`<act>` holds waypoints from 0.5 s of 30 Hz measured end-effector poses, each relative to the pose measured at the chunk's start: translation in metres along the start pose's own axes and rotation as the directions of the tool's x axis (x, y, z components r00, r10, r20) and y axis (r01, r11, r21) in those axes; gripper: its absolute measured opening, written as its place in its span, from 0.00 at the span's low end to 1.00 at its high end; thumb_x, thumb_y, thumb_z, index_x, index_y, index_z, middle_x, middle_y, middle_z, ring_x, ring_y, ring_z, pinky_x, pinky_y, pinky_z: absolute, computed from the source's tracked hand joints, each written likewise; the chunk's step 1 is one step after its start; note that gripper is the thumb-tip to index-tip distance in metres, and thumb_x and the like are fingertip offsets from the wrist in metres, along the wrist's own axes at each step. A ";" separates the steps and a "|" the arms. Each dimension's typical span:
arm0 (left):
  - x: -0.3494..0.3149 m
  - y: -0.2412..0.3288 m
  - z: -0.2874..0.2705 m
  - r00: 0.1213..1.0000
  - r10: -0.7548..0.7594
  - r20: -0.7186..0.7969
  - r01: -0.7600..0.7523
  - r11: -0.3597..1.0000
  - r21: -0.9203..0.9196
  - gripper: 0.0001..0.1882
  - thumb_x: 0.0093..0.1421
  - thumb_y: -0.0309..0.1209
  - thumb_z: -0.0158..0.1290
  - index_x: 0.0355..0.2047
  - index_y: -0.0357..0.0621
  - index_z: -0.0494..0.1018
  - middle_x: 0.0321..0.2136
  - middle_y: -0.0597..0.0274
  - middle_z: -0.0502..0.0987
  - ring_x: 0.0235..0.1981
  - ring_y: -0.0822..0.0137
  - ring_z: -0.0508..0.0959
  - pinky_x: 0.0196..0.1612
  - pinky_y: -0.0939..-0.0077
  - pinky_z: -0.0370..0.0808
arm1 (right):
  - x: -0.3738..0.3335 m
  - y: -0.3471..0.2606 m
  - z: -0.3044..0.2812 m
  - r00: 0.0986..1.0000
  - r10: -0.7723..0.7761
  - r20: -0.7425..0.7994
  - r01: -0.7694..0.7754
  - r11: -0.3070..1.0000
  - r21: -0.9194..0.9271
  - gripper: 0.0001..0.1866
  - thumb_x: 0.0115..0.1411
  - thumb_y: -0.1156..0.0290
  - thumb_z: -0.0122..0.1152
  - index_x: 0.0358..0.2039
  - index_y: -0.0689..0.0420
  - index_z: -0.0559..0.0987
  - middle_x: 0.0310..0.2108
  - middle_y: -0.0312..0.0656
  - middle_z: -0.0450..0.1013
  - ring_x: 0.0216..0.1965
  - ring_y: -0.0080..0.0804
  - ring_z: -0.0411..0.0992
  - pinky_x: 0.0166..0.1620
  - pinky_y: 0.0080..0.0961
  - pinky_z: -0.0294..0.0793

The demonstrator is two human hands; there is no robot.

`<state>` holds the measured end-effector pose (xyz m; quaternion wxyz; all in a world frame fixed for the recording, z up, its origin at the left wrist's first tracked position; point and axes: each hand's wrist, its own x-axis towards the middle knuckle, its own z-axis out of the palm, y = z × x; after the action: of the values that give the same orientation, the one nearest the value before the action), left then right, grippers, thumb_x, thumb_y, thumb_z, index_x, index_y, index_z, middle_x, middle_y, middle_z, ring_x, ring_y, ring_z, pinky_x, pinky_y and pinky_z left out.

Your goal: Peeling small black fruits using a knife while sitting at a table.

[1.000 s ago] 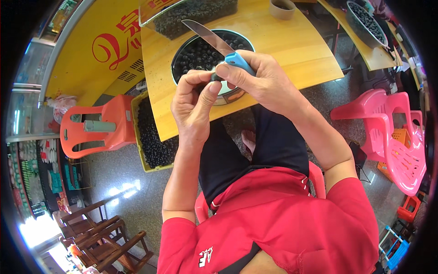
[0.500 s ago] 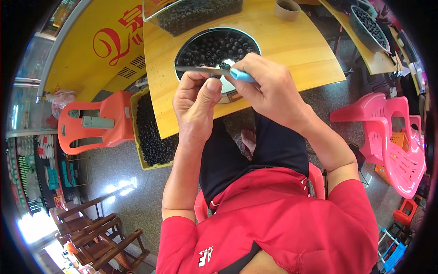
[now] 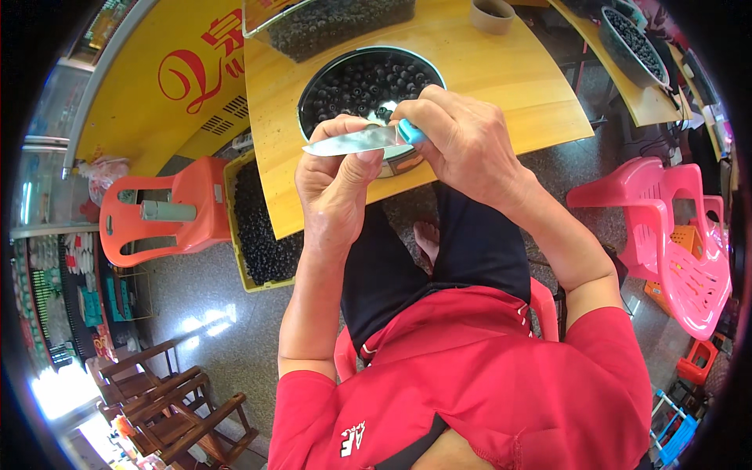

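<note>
My right hand (image 3: 470, 141) is wrapped round the light-blue handle of a knife (image 3: 352, 142). The blade points left and lies with its broad side up across the fingertips of my left hand (image 3: 333, 184). There, thumb and fingers pinch a small dark round fruit, mostly covered by the blade. Just beyond both hands stands a round metal bowl (image 3: 406, 163) on the table, holding many dark round fruits (image 3: 372, 84). A pale patch of the bowl's bottom shows near my fingers.
On the wooden table (image 3: 517, 86) are a clear bin (image 3: 337, 27) of dark fruits and a beige cup (image 3: 492, 16). A yellow crate (image 3: 270, 286) of dark fruits sits on the floor at left, by an orange chair (image 3: 207, 207). Pink chairs (image 3: 658, 211) stand at right.
The knife blade has turned from edge-on to showing its broad side, and has come slightly nearer, now covering the fruit in my left hand. My right hand has rolled with it.
</note>
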<state>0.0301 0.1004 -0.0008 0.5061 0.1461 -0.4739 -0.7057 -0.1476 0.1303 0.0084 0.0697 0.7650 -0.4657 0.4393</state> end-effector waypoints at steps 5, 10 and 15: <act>-0.005 0.005 0.003 0.997 0.011 0.071 -0.018 0.995 0.103 0.09 0.59 0.23 0.55 0.39 0.37 0.70 0.37 0.66 0.71 0.35 0.78 0.70 0.39 0.86 0.67 | -0.004 0.016 0.001 0.997 0.076 0.012 -0.075 0.994 -0.075 0.08 0.52 0.78 0.61 0.34 0.59 0.74 0.24 0.43 0.70 0.25 0.44 0.72 0.26 0.31 0.70; -0.003 -0.001 0.000 0.999 0.050 -0.010 -0.048 0.988 0.144 0.08 0.60 0.22 0.54 0.39 0.37 0.70 0.36 0.66 0.71 0.38 0.77 0.70 0.43 0.85 0.67 | 0.003 -0.007 -0.007 0.951 0.290 0.110 -0.310 0.872 0.379 0.08 0.60 0.71 0.60 0.34 0.62 0.74 0.26 0.40 0.73 0.29 0.28 0.75 0.30 0.24 0.73; 0.000 -0.004 0.002 0.993 0.114 0.009 -0.112 0.953 0.281 0.07 0.59 0.20 0.54 0.38 0.36 0.70 0.35 0.65 0.71 0.37 0.77 0.70 0.43 0.85 0.67 | 0.008 -0.019 -0.010 0.802 0.443 0.401 -0.597 0.560 0.574 0.11 0.61 0.66 0.60 0.34 0.63 0.75 0.27 0.35 0.73 0.32 0.19 0.73 0.35 0.18 0.74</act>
<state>0.0267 0.1017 -0.0027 0.5213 0.1917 -0.5749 -0.6008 -0.1379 0.1404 0.0263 -0.3963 0.6047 -0.4830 0.4939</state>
